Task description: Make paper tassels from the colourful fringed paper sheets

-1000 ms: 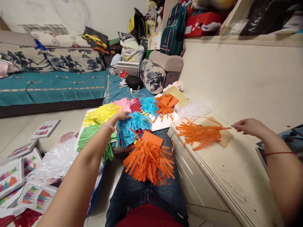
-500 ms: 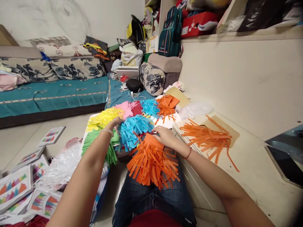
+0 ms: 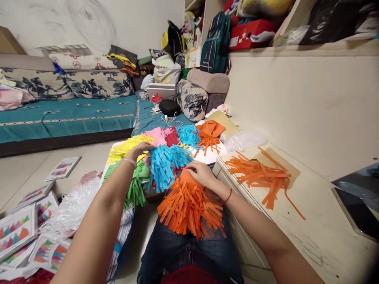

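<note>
Orange fringed paper [image 3: 191,205] lies over my lap, its uncut top edge toward the table. My right hand [image 3: 199,172] has its fingers pinched on that top edge. Beyond it, my left hand [image 3: 142,148] reaches over the small table, at the upper left edge of a blue fringed bundle [image 3: 167,163]; its fingertips are partly hidden there. Yellow fringe [image 3: 127,149] and green fringe [image 3: 136,183] lie around my left wrist. Pink [image 3: 156,136], red [image 3: 171,137], another blue [image 3: 188,135] and another orange bundle [image 3: 209,133] sit along the far side.
Loose orange strips [image 3: 260,173] lie on the cream cabinet top [image 3: 299,225] at right, with a phone [image 3: 355,211] near its edge. Printed packets [image 3: 19,228] and clear plastic bags [image 3: 74,209] cover the floor at left. A teal sofa [image 3: 68,118] stands behind.
My right hand has shifted slightly left along the top of the orange paper. My left hand has moved slightly left. The view has shifted a little.
</note>
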A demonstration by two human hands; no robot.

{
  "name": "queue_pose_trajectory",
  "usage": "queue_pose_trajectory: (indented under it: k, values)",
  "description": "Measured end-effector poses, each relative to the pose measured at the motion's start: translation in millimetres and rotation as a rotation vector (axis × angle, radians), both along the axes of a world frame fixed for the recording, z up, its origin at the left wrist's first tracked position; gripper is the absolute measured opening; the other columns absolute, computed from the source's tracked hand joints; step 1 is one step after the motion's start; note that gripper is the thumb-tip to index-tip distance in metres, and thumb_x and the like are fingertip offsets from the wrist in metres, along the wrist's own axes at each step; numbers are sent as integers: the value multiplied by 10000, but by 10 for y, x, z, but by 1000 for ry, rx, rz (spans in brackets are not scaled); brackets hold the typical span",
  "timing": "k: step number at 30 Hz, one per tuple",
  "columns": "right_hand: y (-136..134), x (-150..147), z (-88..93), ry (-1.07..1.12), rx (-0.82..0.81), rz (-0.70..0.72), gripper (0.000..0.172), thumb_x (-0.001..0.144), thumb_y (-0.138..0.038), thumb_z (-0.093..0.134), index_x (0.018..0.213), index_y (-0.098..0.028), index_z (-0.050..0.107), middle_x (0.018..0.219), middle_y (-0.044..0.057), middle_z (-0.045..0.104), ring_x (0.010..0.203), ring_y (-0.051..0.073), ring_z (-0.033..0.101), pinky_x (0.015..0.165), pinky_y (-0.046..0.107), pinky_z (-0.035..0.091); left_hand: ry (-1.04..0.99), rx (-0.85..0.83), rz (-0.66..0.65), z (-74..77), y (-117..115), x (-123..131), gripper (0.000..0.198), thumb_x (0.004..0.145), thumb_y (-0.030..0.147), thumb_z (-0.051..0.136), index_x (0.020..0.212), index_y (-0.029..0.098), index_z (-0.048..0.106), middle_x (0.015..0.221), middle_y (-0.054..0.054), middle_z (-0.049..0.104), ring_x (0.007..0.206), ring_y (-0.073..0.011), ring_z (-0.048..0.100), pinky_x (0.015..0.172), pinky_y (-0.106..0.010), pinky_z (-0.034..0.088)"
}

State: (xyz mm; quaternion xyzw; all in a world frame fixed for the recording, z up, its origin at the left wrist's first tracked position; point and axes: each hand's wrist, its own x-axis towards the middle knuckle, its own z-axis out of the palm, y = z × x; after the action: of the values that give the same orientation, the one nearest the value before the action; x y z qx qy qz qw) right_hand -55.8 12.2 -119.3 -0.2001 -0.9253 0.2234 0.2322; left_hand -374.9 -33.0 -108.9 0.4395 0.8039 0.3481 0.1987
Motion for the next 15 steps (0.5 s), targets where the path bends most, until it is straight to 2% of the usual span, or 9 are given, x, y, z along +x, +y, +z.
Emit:
queue_pose_trajectory:
  k: [2, 5, 7, 10, 12, 15]
  values:
    - [-9, -102, 24, 77, -30, -8, 139, 849, -148, 569, 910, -177, 691, 956, 60, 697, 873, 164, 645, 823, 303, 494, 22, 37, -2, 83, 8, 54, 365, 556, 464, 744, 676, 153, 598, 550, -3, 560, 636, -184, 539, 584, -279, 411]
    - [-31, -351, 76, 225, -76, -37, 196, 857, -149, 552, 1027, -179, 644, 1025, 65, 674, 868, 143, 634, 802, 274, 502, 77, 152, -41, 161, -39, 272, 312, 584, 354, 732, 789, 155, 608, 587, 22, 532, 639, -156, 508, 601, -250, 395]
    - [-48, -541, 99, 320, -102, -51, 220, 866, -158, 530, 1070, -175, 612, 1067, 71, 654, 899, 138, 625, 801, 259, 503, 107, 228, -88, 168, -118, 457, 324, 625, 329, 709, 886, 166, 605, 608, 36, 514, 624, -137, 491, 599, -230, 387]
    - [-83, -767, 110, 434, -119, -58, 191, 863, -162, 514, 1032, -169, 603, 1038, 68, 646, 938, 145, 613, 841, 260, 494, 139, 319, -110, 159, -239, 656, 295, 730, 358, 636, 958, 181, 576, 609, 47, 488, 580, -119, 470, 580, -211, 379]
    - [-112, -844, 122, 507, -108, -83, 178, 866, -159, 495, 1007, -167, 603, 1042, 82, 632, 1006, 166, 588, 898, 288, 475, 176, 389, -52, 186, -269, 687, 245, 798, 351, 565, 971, 178, 554, 605, 48, 466, 574, -117, 458, 582, -208, 371]
    - [-149, -862, 169, 600, -74, -139, 192, 888, -167, 458, 1021, -174, 595, 1111, 109, 595, 1123, 192, 527, 997, 341, 420, 255, 504, 90, 304, -228, 626, 211, 869, 315, 469, 1005, 169, 536, 629, 39, 439, 604, -125, 438, 621, -220, 351]
